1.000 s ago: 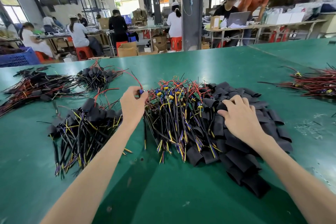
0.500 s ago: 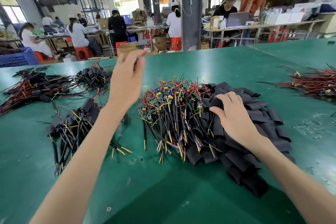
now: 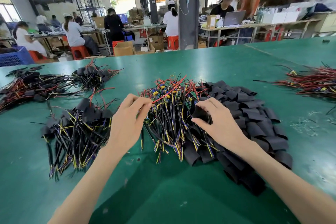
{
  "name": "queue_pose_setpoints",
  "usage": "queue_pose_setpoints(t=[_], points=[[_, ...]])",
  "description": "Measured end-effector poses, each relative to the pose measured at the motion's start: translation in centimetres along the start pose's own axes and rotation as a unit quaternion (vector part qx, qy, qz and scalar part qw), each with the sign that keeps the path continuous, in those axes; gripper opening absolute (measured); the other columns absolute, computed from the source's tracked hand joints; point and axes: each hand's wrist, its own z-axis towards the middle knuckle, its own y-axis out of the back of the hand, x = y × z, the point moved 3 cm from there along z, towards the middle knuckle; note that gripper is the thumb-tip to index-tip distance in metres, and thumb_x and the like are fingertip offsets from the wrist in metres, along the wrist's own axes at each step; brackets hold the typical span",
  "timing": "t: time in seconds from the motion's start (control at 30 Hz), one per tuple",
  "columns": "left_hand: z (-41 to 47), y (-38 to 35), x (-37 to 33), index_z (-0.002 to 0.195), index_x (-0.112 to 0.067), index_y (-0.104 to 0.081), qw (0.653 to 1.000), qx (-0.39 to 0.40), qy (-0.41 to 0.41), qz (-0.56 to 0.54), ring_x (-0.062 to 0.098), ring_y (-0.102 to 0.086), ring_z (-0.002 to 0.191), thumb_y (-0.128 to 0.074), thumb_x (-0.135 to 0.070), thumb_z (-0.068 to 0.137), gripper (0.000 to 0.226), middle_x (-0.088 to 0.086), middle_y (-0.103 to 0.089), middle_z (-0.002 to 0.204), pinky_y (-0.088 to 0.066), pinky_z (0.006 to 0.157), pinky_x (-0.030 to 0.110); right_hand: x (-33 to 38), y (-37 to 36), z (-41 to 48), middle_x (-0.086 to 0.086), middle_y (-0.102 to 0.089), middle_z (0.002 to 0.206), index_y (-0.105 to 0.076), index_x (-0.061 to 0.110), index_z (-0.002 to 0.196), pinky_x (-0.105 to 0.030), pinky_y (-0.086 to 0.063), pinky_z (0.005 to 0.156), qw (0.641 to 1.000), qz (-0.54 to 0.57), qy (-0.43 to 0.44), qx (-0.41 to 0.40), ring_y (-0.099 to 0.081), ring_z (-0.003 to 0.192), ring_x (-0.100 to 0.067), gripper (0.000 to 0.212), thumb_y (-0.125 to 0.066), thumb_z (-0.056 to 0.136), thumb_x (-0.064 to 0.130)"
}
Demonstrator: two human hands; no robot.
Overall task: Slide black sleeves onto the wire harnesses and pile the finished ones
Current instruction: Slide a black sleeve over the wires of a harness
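Note:
A heap of bare wire harnesses [image 3: 171, 114] with yellow connectors and red, black and yellow leads lies mid-table. To its right spreads a pile of flat black sleeves [image 3: 254, 125]. My left hand [image 3: 127, 123] pinches a red wire [image 3: 169, 91] of a harness at the heap's left edge. My right hand [image 3: 216, 122] pinches one black sleeve [image 3: 199, 112] between thumb and fingers, just above the sleeve pile's left side. A pile of sleeved harnesses [image 3: 76, 129] lies left of my left hand.
More sleeved harnesses [image 3: 91, 76] and a long bundle [image 3: 27, 87] lie at the far left, a red-wire bundle [image 3: 314, 82] at the far right. The green table [image 3: 163, 196] runs toward me. People work at benches behind a pillar [image 3: 187, 9].
My left hand, raised high half a second ago, has come down onto the harness heap and pinched a red wire. My right hand has lifted one sleeve off the sleeve pile.

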Motion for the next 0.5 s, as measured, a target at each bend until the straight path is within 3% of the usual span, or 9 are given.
queue_pose_setpoints(t=[0.1, 0.3, 0.5], points=[[-0.12, -0.01, -0.47, 0.097, -0.022, -0.065, 1.000, 0.003, 0.002, -0.022, 0.018, -0.052, 0.074, -0.046, -0.035, 0.094, 0.023, -0.005, -0.053, 0.090, -0.042, 0.066, 0.031, 0.00, 0.00, -0.01, -0.003, -0.055, 0.102, -0.060, 0.008, 0.109, -0.019, -0.040, 0.084, 1.000, 0.015, 0.002, -0.017, -0.054, 0.095, -0.020, 0.034, -0.074, 0.080, 0.020], [-0.55, -0.35, -0.94, 0.099, -0.018, -0.068, 1.000, 0.014, 0.002, -0.011, 0.013, -0.048, 0.072, -0.054, -0.024, 0.096, 0.016, -0.007, -0.053, 0.091, -0.036, 0.065, 0.027, 0.28, 0.15, -0.02, -0.003, -0.056, 0.103, -0.061, 0.008, 0.110, -0.036, -0.048, 0.089, 0.998, 0.047, 0.020, -0.029, -0.056, 0.096, -0.018, 0.035, -0.075, 0.079, 0.020], [-0.87, -0.75, -0.53, 0.098, -0.021, -0.068, 0.999, 0.040, 0.003, -0.008, 0.005, -0.044, 0.070, -0.053, -0.026, 0.095, 0.016, -0.008, -0.054, 0.092, -0.034, 0.062, 0.025, 0.47, 0.44, 0.01, -0.001, -0.057, 0.101, -0.062, 0.008, 0.108, -0.033, -0.047, 0.089, 0.995, 0.075, 0.018, -0.058, -0.056, 0.093, -0.014, 0.034, -0.075, 0.079, 0.020]])
